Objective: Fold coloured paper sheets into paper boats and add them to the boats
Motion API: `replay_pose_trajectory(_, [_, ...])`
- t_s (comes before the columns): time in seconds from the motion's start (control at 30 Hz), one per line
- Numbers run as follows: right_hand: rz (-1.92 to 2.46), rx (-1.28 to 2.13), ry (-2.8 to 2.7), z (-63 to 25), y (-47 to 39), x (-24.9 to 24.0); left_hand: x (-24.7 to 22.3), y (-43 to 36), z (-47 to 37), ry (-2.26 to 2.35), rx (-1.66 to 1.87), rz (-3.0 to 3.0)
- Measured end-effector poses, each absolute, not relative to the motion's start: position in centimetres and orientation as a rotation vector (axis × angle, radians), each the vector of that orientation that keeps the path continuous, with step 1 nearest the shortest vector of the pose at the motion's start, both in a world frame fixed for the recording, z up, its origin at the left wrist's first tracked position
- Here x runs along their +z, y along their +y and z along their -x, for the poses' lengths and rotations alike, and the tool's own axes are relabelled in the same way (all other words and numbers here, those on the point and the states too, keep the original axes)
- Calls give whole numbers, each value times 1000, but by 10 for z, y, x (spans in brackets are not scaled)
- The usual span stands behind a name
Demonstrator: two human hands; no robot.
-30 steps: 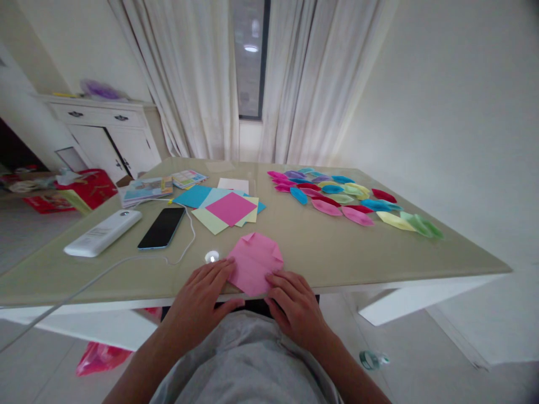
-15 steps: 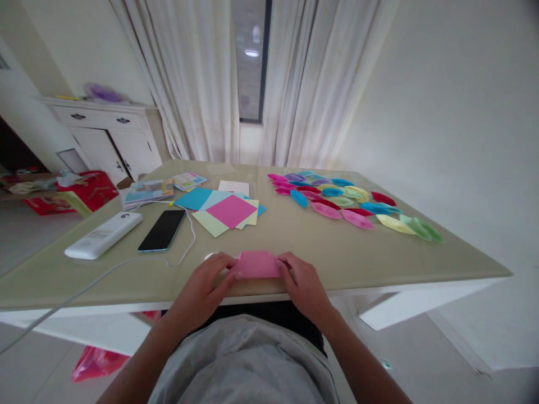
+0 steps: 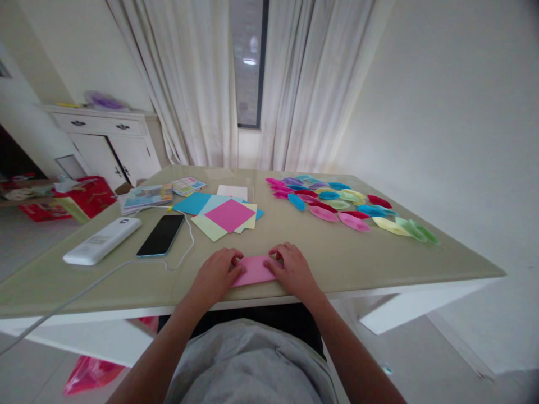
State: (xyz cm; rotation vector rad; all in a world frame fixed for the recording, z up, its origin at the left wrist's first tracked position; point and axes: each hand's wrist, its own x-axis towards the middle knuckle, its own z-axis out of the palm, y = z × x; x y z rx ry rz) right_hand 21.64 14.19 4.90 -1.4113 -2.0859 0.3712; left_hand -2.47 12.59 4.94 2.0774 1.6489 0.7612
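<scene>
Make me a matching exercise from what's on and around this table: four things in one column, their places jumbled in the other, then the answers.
Things
1. Pink folded paper
2. Phone
3. Magenta sheet
4. Reddish bag

Places
A. Lying over a pale green sheet
B. Below the tabletop
C. Between the left hand and right hand
D. Beside the white device

Pairs: 1-C, 2-D, 3-A, 4-B

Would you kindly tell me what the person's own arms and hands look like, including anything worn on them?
The left hand and right hand are bare, without gloves; no watch or bracelet shows at either wrist. No sleeve covers the visible forearms. A grey top shows between them.
</scene>
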Motion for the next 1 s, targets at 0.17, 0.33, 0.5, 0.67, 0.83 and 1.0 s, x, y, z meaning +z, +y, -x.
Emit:
replay_pose_trajectory(0.17, [1340, 487, -2024, -218, 143, 52, 57, 122, 26, 1553, 809, -1976])
replay_pose_trajectory(0.33, [1188, 708, -1931, -225, 140, 53, 61, 109, 27, 1431, 937, -1825])
replay_pose_trajectory(0.5, [1072, 824, -1775, -232, 119, 57, 70, 88, 31, 1356, 1077, -1680])
replay_pose_trajectory(0.67, [1006, 884, -1561, -231, 88, 73, 83, 58, 30, 1278, 1222, -1476])
replay_pose_trajectory(0.83, [1012, 879, -1433, -224, 68, 90, 89, 34, 27, 1309, 1222, -1410])
replay_pose_trajectory(1.0, [959, 1014, -1330, -218, 56, 103, 95, 22, 28, 1345, 1251, -1358])
